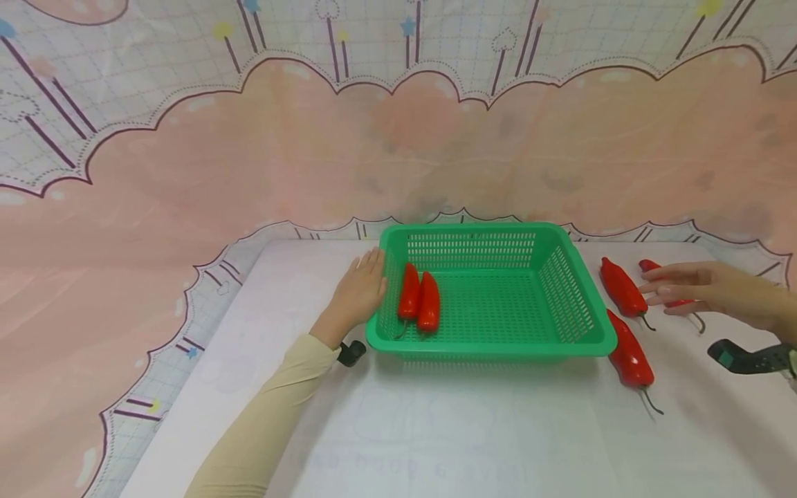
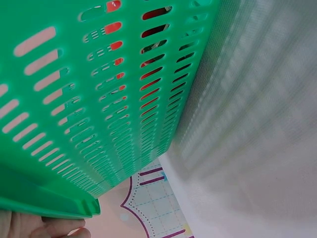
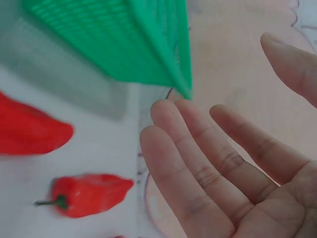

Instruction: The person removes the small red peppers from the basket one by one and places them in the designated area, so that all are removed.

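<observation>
A green plastic basket (image 1: 479, 349) with slotted walls stands on the white table; two red peppers (image 1: 428, 304) lie inside near its left wall. My left hand (image 1: 359, 290) rests against the basket's left rim with fingers fairly straight. In the left wrist view, its fingers (image 2: 42, 225) touch the rim's edge. To the right of the basket, my right hand (image 1: 716, 287) hovers with spread fingers and an empty palm. Beneath it a red pepper (image 1: 649, 265) is partly hidden. Two more red peppers, one upper (image 1: 621, 285) and one lower (image 1: 630, 353), lie beside the basket's right wall.
The white tabletop (image 1: 448, 429) extends in front of the basket. Behind it hangs a pink patterned cloth (image 1: 436, 152). A dark wrist-camera mount (image 1: 747, 358) sits below the right hand, and another (image 1: 352, 353) below the left wrist.
</observation>
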Action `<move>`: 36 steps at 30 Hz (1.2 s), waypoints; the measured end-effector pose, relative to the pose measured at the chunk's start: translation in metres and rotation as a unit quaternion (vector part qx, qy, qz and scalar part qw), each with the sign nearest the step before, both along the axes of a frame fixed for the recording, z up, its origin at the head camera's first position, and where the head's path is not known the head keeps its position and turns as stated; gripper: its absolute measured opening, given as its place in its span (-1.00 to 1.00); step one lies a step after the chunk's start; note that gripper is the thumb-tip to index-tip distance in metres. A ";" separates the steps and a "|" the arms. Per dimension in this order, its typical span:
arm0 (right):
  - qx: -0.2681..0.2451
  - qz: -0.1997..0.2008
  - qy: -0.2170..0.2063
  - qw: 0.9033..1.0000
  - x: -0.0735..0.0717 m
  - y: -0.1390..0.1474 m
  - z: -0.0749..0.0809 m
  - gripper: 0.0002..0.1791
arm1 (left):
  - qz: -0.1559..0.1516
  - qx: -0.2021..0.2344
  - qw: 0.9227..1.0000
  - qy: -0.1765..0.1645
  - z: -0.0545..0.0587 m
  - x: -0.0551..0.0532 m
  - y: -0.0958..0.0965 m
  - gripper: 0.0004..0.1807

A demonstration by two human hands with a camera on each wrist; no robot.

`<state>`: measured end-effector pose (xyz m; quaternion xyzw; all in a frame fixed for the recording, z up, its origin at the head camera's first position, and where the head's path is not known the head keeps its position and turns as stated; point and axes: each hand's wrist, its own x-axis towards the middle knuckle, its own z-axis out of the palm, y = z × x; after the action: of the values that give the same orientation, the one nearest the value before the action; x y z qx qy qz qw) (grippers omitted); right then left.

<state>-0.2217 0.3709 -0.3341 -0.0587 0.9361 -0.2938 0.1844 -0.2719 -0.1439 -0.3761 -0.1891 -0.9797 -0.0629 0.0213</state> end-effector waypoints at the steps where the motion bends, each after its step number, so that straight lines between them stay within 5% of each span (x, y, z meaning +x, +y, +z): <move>1: 0.001 0.005 0.007 1.000 -0.001 -0.003 0.004 -0.24 | 0.000 0.000 1.000 0.000 0.000 0.000 0.000 -0.38; 14: 0.017 0.073 0.045 0.996 -0.016 -0.053 0.041 -0.35 | -0.001 -0.001 1.000 0.002 0.000 0.000 0.000 -0.38; 20: -0.028 0.112 0.033 0.993 -0.026 -0.074 0.053 -0.38 | 0.000 0.004 1.000 0.002 0.000 0.000 0.000 -0.38; 36: -0.133 0.140 -0.027 0.981 -0.048 -0.128 0.049 -0.43 | 0.001 -0.004 1.000 0.006 0.001 0.000 0.000 -0.38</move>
<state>-0.2700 0.2425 -0.2853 -0.2049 0.8660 -0.3885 0.2391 -0.2719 -0.1435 -0.3752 -0.1887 -0.9800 -0.0574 0.0264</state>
